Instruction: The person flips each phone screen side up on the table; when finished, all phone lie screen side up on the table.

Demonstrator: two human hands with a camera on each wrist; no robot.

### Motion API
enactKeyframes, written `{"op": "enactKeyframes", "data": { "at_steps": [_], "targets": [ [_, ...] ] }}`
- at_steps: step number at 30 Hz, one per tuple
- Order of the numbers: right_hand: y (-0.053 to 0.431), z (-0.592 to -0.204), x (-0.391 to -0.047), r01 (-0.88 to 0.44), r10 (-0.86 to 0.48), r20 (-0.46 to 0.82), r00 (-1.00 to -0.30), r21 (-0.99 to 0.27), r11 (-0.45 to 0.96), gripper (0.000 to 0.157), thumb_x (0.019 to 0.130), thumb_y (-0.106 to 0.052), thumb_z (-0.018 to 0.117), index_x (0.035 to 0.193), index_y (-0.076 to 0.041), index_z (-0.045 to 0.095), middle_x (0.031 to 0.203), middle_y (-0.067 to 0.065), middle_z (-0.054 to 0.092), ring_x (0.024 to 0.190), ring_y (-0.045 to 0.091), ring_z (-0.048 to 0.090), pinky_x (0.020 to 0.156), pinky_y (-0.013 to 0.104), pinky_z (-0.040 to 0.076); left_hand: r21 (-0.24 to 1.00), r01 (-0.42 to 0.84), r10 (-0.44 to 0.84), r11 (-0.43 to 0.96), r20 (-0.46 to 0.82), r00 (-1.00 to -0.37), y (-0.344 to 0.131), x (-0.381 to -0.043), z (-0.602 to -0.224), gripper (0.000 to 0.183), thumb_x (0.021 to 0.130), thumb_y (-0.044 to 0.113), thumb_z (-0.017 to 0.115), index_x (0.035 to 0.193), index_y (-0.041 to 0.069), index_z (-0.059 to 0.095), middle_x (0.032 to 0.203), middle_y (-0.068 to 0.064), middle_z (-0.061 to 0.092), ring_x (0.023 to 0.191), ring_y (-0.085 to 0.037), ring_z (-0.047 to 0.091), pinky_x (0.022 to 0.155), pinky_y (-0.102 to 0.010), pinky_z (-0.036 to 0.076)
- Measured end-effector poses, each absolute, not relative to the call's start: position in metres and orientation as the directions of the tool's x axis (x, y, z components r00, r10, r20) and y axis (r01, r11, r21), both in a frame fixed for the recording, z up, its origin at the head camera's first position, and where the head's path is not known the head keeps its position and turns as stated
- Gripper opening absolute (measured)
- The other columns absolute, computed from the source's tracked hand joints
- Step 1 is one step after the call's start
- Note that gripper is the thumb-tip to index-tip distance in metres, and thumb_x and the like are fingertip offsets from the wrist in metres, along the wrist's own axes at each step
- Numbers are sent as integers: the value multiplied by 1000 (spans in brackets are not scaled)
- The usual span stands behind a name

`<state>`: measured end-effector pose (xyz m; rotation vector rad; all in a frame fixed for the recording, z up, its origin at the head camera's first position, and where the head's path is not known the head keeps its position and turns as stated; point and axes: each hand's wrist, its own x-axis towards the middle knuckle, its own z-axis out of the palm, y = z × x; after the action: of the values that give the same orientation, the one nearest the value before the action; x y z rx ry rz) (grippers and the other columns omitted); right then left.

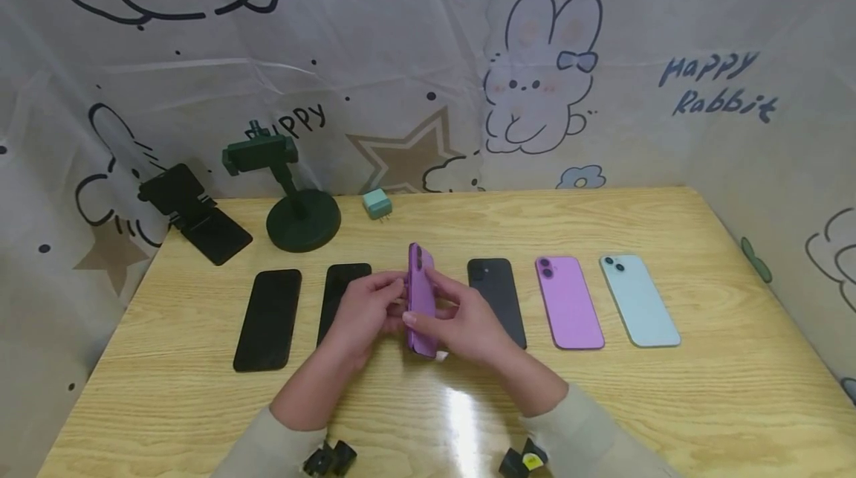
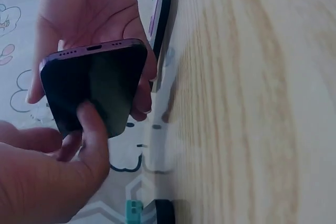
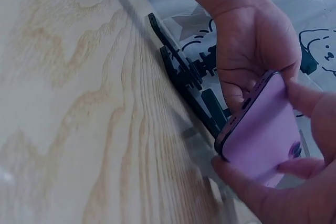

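Evidently the item under handling is a purple phone [image 1: 423, 303], held near-upright above the table [image 1: 735, 411], about midway along a row of other phones. Its back faces right and its dark screen faces left.

The right hand [image 1: 471, 322] grips it, thumb and fingers curled along the edges; this hold presumably serves to steady it while leaving the screen uncovered. The left hand [image 1: 364, 307] is at the screen side, with one digit lying on the glass and the others bent beside it. Whether those fingers pinch anything cannot be told, as the phone and hands block the view.

To the left lie an outer black phone [image 1: 267, 322] and an inner black phone [image 1: 337, 288]; to the right, a dark phone [image 1: 491, 285], a pink phone [image 1: 574, 307] and a pale blue phone [image 1: 643, 303], backs upward. Their spacing probably keeps each separately reachable.

Behind stand a green holder [image 1: 304, 221], a black folding stand [image 1: 217, 233] and a plug [image 1: 377, 203], seemingly set back to leave working room.
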<state>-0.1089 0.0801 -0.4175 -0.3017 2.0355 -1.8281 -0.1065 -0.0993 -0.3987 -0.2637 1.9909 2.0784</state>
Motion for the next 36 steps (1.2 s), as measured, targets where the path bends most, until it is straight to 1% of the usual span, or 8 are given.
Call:
{"op": "enactKeyframes", "data": {
  "at_steps": [3, 7, 13, 18, 23, 29, 32, 36],
  "targets": [
    [82, -418, -109, 124, -444, -131, -886, -991, 46, 79, 89, -17, 78, 156, -19, 36, 147, 20, 45, 117, 35, 60, 84, 41, 55, 962, -261, 42, 81, -265, -963, -101, -107, -399, 24, 101, 11, 60, 121, 5, 72, 108, -10, 67, 90, -22, 60, 75, -36, 54],
    [84, -416, -109, 136, -503, -95, -859, -990, -46, 76, 91, -10, 74, 156, -26, 37, 150, 20, 41, 120, 37, 58, 88, 42, 53, 941, -206, -14, 268, -210, -978, -103, -107, -403, 20, 97, 15, 67, 114, 14, 77, 108, -2, 67, 92, -23, 56, 75, -38, 50],
    [85, -412, -108, 180, -630, -35, -776, -969, -168, 73, 97, -2, 63, 159, -23, 30, 151, 20, 40, 121, 45, 54, 90, 47, 52, 893, -175, -121, 415, -136, -983, -104, -108, -407, 25, 93, 29, 74, 112, 13, 76, 103, 0, 70, 89, -20, 62, 73, -35, 50],
    [85, -412, -109, 237, -650, -40, -759, -947, -219, 63, 100, 0, 58, 156, -17, 36, 145, 21, 44, 120, 41, 56, 84, 54, 53, 903, -182, -141, 389, -136, -981, -105, -109, -404, 32, 90, 31, 78, 111, 9, 73, 95, -4, 69, 82, -21, 63, 73, -36, 51],
    [88, -413, -110, 238, -579, -94, -810, -955, -179, 55, 97, 4, 59, 149, -10, 46, 130, 24, 50, 111, 38, 63, 79, 53, 55, 924, -234, -156, 304, -195, -968, -104, -110, -403, 35, 89, 31, 78, 111, 6, 70, 95, -9, 66, 84, -23, 62, 76, -36, 50],
    [90, -411, -112, 239, -355, -201, -913, -969, -66, 57, 93, 6, 62, 146, -9, 48, 115, 19, 61, 94, 29, 69, 72, 44, 58, 945, -283, -165, 162, -257, -952, -102, -110, -399, 30, 91, 12, 74, 120, 4, 67, 105, -12, 66, 92, -24, 60, 76, -36, 50],
    [90, -412, -113, 243, -285, -222, -932, -969, -41, 57, 94, 7, 62, 146, -12, 47, 111, 18, 64, 90, 27, 68, 71, 43, 58, 953, -285, -140, 99, -270, -953, -102, -110, -398, 31, 90, 3, 70, 121, 2, 67, 106, -14, 64, 91, -25, 61, 73, -37, 52],
    [90, -412, -115, 241, -258, -227, -939, -970, -24, 54, 95, 7, 59, 144, -13, 49, 110, 17, 65, 92, 28, 67, 75, 44, 58, 951, -296, -144, 84, -282, -948, -103, -110, -400, 36, 89, -1, 69, 125, 5, 66, 107, -14, 60, 89, -27, 59, 70, -38, 53]
  ]
}}
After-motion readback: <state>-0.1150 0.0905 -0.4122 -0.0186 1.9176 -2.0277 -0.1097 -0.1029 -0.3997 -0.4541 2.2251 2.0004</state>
